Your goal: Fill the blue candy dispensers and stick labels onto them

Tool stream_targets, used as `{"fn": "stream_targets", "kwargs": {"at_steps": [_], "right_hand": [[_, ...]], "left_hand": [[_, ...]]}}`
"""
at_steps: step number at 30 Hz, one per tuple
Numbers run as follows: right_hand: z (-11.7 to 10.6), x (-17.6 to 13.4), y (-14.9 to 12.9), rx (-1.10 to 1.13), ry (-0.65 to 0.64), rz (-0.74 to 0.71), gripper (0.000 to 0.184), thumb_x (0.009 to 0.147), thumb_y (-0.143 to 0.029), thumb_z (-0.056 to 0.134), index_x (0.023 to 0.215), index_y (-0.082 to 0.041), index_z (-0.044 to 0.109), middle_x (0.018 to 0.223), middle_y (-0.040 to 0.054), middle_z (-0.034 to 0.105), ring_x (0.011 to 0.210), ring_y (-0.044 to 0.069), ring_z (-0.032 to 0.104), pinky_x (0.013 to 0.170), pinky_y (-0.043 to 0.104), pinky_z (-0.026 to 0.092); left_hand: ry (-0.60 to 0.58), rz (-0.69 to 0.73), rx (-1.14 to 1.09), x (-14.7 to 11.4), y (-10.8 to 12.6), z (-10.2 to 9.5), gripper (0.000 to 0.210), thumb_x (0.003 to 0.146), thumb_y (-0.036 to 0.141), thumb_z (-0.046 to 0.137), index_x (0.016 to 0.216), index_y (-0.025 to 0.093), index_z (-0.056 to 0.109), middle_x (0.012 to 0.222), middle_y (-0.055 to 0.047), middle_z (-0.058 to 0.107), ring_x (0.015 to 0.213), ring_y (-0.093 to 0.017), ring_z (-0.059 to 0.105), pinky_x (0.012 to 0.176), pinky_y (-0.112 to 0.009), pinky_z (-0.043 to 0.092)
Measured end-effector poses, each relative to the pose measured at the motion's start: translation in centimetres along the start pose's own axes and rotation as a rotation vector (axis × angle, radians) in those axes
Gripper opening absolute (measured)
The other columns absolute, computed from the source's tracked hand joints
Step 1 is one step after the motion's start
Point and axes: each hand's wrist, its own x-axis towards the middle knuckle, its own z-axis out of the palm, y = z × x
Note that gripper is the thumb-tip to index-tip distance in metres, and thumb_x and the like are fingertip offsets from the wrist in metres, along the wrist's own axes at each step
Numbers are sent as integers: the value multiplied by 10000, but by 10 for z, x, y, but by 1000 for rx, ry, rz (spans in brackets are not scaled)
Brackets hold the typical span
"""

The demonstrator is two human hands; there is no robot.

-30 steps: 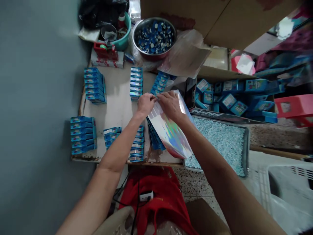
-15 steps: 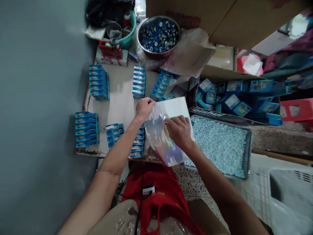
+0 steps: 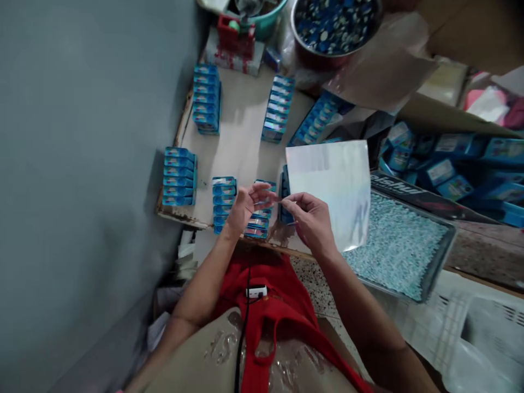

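My left hand (image 3: 250,206) is over the front of the table, its fingers apart and pointing right, above short rows of blue boxes (image 3: 223,197). Just right of it, my right hand (image 3: 311,219) is closed in a pinch, the fingertips close to those of my left hand. Whatever is in the pinch is too small to make out. A shiny whitish sheet (image 3: 333,183) lies behind and right of my right hand, over part of another row of boxes; whether that hand also touches it is unclear.
More blue boxes stand in rows (image 3: 207,98) across the table (image 3: 239,112). Right of it are a tray of pale blue pellets (image 3: 449,236) and a carton (image 3: 399,188) of blue boxes. A metal bowl (image 3: 295,38) of blue and white pieces and a red tape dispenser (image 3: 236,37) are behind.
My left hand has let go of the sheet's edge and its fingers have spread. The right hand has drawn off the sheet's face toward it. The view has shifted left and down.
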Motion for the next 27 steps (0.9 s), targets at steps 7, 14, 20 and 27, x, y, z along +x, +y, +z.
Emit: {"fn": "stream_targets", "kwargs": {"at_steps": [7,14,20,27], "right_hand": [[48,-3,37,-15,-65,130,330,732,-500,830,799,-184,760,718,11,709,624,123,565,609,267,466],[114,0,77,-124,-6,179,419,731,-575,788,782,-159,785,700,27,720,527,146,560,498,277,426],[173,24,105,-410,82,63,433,856,-598,654,833,-189,793,679,33,721,620,199,655,621,288,465],[196,46,102,-494,110,3,410,885,-572,624,879,-204,804,710,31,747,600,203,671,619,289,449]], "left_hand": [[355,-64,-30,-42,-28,-46,557,553,485,986,887,169,673,796,-24,750,698,-153,714,722,-288,603],[596,-28,215,-66,-29,-97,327,748,467,841,838,167,748,757,-37,750,659,-162,704,623,-259,556],[761,114,605,-50,-25,-148,215,809,397,777,771,186,769,725,-31,741,697,-177,681,658,-267,509],[744,157,650,-24,-25,-179,218,834,408,749,782,196,761,747,-32,750,725,-181,684,684,-268,493]]}}
